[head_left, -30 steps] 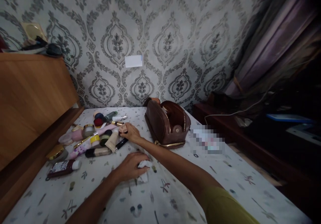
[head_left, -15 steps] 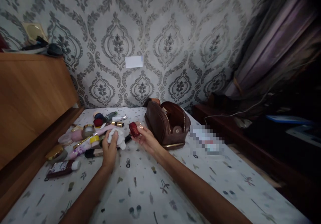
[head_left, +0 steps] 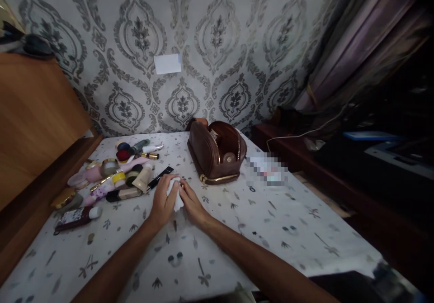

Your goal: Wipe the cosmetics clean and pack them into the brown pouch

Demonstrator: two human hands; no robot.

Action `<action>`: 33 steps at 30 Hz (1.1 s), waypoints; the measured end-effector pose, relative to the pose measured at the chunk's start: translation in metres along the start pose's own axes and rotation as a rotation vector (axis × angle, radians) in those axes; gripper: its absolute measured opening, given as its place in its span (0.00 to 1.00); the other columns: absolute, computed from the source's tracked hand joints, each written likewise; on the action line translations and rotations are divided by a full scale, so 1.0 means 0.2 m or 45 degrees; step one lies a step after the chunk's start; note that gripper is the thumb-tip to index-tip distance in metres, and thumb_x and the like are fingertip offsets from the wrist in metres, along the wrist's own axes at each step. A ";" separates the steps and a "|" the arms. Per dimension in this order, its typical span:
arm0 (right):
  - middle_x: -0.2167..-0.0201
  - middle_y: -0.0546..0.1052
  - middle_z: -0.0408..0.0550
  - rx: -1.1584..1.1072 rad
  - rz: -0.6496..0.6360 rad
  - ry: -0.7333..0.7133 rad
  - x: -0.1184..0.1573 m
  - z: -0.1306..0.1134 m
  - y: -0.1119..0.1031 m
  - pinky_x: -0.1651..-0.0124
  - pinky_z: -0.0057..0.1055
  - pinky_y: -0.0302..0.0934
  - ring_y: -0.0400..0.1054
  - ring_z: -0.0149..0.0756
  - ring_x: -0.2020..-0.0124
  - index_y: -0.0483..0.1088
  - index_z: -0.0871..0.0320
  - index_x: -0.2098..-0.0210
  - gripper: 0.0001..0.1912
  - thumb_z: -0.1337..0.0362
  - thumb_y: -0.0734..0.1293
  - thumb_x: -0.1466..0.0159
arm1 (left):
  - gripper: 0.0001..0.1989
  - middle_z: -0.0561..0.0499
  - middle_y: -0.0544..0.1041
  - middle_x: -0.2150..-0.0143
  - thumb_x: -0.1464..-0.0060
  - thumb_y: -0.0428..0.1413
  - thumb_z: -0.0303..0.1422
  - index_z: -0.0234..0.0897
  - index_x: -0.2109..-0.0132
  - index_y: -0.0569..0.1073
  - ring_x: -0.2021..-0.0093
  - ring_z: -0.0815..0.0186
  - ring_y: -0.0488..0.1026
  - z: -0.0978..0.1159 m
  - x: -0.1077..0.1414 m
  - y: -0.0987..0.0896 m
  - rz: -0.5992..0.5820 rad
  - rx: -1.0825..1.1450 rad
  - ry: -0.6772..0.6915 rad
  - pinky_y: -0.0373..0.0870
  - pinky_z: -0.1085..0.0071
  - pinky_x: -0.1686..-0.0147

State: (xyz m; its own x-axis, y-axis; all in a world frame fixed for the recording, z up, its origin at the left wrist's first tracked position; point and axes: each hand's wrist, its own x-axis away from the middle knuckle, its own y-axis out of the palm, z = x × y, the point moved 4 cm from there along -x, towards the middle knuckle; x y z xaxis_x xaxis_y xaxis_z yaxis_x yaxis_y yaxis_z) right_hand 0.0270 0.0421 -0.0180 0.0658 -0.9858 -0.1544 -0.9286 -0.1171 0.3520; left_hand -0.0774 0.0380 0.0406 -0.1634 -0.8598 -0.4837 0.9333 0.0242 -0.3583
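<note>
Two bare hands meet over a white tissue (head_left: 175, 198) just above a leaf-and-flower-print cloth (head_left: 220, 258), near the middle of the covered surface. The left hand (head_left: 162, 202) curls in from one side, thumb along the tissue; the right hand (head_left: 192, 203) closes from the other, fingers bent, so that the crumpled wad is pinched between them. The tissue's long axis runs roughly away from the wearer, its far end toward the damask wallpaper (head_left: 217, 31) and its near end toward the wearer, between the wrists. Whether anything lies inside the tissue cannot be told.

Just beyond the left hand, a slim black tube (head_left: 161, 177) lies aslant near a beige squeeze tube (head_left: 143, 179), at the edge of a spread of cosmetics. A dark red bottle (head_left: 73, 218) lies on its side at the near left, its white cap pointing right. Beyond the right hand, a brown zippered toiletry bag (head_left: 208, 156) stands open.
</note>
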 end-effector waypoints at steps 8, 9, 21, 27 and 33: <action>0.72 0.76 0.41 -0.547 -0.108 0.418 0.02 0.02 0.06 0.79 0.24 0.56 0.67 0.32 0.75 0.71 0.55 0.50 0.24 0.48 0.70 0.40 | 0.17 0.57 0.65 0.73 0.40 0.52 0.47 0.39 0.68 0.66 0.73 0.70 0.64 -0.08 -0.05 -0.05 0.031 0.502 -0.358 0.65 0.75 0.68; 0.72 0.76 0.42 -0.620 -0.089 0.479 0.02 0.02 0.06 0.79 0.24 0.56 0.68 0.32 0.76 0.72 0.55 0.53 0.21 0.48 0.69 0.39 | 0.17 0.58 0.65 0.74 0.41 0.53 0.48 0.39 0.68 0.66 0.73 0.70 0.64 -0.09 -0.05 -0.05 0.060 0.519 -0.393 0.65 0.75 0.69; 0.69 0.79 0.45 -0.894 0.119 0.703 0.02 -0.01 0.00 0.61 0.33 0.68 0.74 0.37 0.66 0.72 0.57 0.59 0.20 0.46 0.68 0.38 | 0.23 0.42 0.67 0.40 0.37 0.48 0.42 0.39 0.38 0.61 0.38 0.56 0.63 -0.08 0.05 0.07 -0.143 -0.014 0.000 0.57 0.56 0.38; 0.74 0.77 0.40 -0.739 0.050 0.565 0.03 -0.02 0.02 0.73 0.25 0.64 0.70 0.31 0.75 0.71 0.57 0.64 0.14 0.54 0.72 0.42 | 0.16 0.47 0.73 0.52 0.35 0.45 0.46 0.40 0.49 0.65 0.52 0.60 0.70 -0.07 0.04 0.04 -0.086 0.136 -0.156 0.64 0.62 0.49; 0.73 0.77 0.44 -0.709 -0.119 0.624 0.04 -0.01 0.04 0.79 0.24 0.61 0.70 0.31 0.76 0.70 0.59 0.63 0.15 0.53 0.70 0.40 | 0.17 0.56 0.67 0.70 0.38 0.48 0.49 0.40 0.62 0.66 0.68 0.67 0.66 -0.10 -0.03 -0.03 0.069 0.282 -0.271 0.64 0.72 0.65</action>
State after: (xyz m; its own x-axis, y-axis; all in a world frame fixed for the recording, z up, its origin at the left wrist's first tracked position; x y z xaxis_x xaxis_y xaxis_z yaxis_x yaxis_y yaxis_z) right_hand 0.0212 0.0332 -0.0143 0.4117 -0.8940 0.1769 -0.5974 -0.1182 0.7932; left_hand -0.0882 0.0528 0.0289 -0.0623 -0.9485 -0.3107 0.9896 -0.0183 -0.1424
